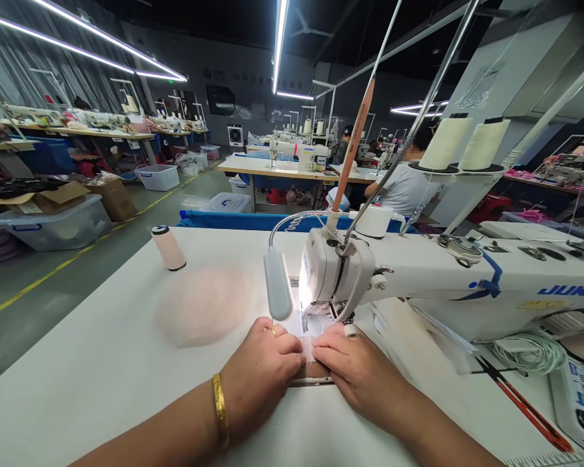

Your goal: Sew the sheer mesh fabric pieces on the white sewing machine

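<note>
Under the lit head of a white sewing machine (338,272), a small strip of pale, sheer fabric (308,350) lies in front of the presser foot. My left hand (265,357), with a gold ring and bangle, has its fingers bent together on the strip's left edge. From the other side, my right hand (355,366) pinches the strip's right edge, fingertips close to the needle area. The fingertips of both hands almost meet. A grey lamp (278,285) on a bendy neck hangs just above my left hand. The needle tip cannot be made out.
Left of the machine lie a sheer beige piece of fabric (204,305) and a thread spool (169,248). Red-handled tweezers (525,405) and a coil of pale cord (530,353) lie at right. Thread cones (448,143) stand behind. A person (411,172) sits beyond.
</note>
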A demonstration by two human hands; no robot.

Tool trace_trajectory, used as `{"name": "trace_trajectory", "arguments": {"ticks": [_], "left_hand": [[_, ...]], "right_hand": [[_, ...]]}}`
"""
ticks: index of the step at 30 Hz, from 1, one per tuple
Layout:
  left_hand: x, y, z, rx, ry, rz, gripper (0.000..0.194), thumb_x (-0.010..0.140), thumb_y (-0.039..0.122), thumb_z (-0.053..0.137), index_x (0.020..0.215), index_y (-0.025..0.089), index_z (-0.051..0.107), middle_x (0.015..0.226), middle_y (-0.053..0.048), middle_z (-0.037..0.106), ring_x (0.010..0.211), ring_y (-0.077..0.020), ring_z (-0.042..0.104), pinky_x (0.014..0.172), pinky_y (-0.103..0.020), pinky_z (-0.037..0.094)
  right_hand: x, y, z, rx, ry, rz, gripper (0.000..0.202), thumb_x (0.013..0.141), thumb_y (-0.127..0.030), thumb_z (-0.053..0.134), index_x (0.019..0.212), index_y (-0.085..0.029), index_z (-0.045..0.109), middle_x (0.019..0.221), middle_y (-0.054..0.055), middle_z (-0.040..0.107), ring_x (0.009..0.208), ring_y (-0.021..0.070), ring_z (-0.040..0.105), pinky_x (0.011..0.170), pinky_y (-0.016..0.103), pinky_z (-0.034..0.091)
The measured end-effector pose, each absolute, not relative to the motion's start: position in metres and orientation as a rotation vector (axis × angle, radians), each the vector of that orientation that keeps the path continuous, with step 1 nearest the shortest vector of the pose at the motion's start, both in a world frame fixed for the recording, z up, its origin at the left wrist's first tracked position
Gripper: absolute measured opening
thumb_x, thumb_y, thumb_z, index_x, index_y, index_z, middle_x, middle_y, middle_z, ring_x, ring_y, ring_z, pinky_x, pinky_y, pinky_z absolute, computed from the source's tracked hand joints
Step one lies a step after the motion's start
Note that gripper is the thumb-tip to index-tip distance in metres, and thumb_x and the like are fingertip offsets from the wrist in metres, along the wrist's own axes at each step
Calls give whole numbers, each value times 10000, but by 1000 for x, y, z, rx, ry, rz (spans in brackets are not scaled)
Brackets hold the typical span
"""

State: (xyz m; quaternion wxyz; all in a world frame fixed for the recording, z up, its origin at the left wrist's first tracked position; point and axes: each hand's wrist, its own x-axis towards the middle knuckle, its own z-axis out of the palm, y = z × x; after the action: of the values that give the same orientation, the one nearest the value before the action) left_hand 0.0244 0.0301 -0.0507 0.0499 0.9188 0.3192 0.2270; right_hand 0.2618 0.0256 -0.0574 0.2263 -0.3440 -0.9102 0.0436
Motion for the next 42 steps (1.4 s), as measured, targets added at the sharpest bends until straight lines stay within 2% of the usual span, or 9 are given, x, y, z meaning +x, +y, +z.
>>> {"name": "trace_trajectory", "arguments": {"ticks": [7,15,19,22,25,30,34,38,42], "left_hand": [[25,42,-50,2832,1068,603,243,885,23,562,878,206,722,956,-19,766,816,-206,624,754,-377,374],[28,55,-47,2833,1150,567,290,974,83,503,848,199,738,934,-67,744,926,-239,666,787,-380,452],[29,56,-46,2800,1204,551,289,998,120,471,879,191,725,966,-85,725,910,-252,645,788,-385,481],[27,54,-42,2687,1261,491,226,998,156,490,961,181,711,1090,-110,693,880,-239,632,763,-366,509],[25,53,-38,2608,1363,404,171,986,221,566,1093,172,690,1241,-150,646,1037,-292,630,882,-426,533],[26,46,-36,2682,1481,257,295,1014,313,573,1264,171,638,1373,-180,615,1237,-386,582,981,-548,493],[31,25,-26,2714,1512,79,263,964,259,612,1193,142,666,1210,-183,693,1034,-367,667,858,-511,528],[29,5,-15,2600,1218,197,110,904,179,602,965,234,676,924,-23,742,816,-248,684,731,-363,523],[17,16,-11,2566,1371,239,45,870,184,598,900,208,622,945,-53,704,856,-265,654,744,-385,528]], "right_hand": [[257,31,-59,-1028,-2464,158,436,860,56,440,1059,-253,674,997,51,719,928,248,637,790,368,538],[258,39,-70,-1161,-2425,74,505,871,0,442,1260,-228,669,1259,96,713,1024,277,668,818,417,590],[257,40,-69,-1171,-2425,-14,533,875,-14,424,1306,-211,669,1253,117,724,1014,291,681,812,425,612],[257,38,-66,-1174,-2426,-6,540,881,-10,420,1318,-206,668,1279,121,716,1051,295,677,817,421,626],[259,37,-67,-1168,-2416,21,530,888,1,410,1310,-197,663,1298,124,709,1059,301,673,815,435,632],[257,34,-68,-1051,-2368,63,474,930,13,384,1256,-205,651,1253,122,721,1070,301,670,859,471,615],[248,27,-61,-852,-2366,189,441,968,2,399,1284,-216,616,1201,110,723,1062,266,669,907,439,594],[239,18,-54,-693,-2454,317,408,971,-58,488,1324,-234,588,1292,103,681,1155,268,623,944,425,557],[237,12,-53,-610,-2514,322,374,983,-41,473,1278,-238,593,1152,78,712,1054,254,625,918,433,511]]}}
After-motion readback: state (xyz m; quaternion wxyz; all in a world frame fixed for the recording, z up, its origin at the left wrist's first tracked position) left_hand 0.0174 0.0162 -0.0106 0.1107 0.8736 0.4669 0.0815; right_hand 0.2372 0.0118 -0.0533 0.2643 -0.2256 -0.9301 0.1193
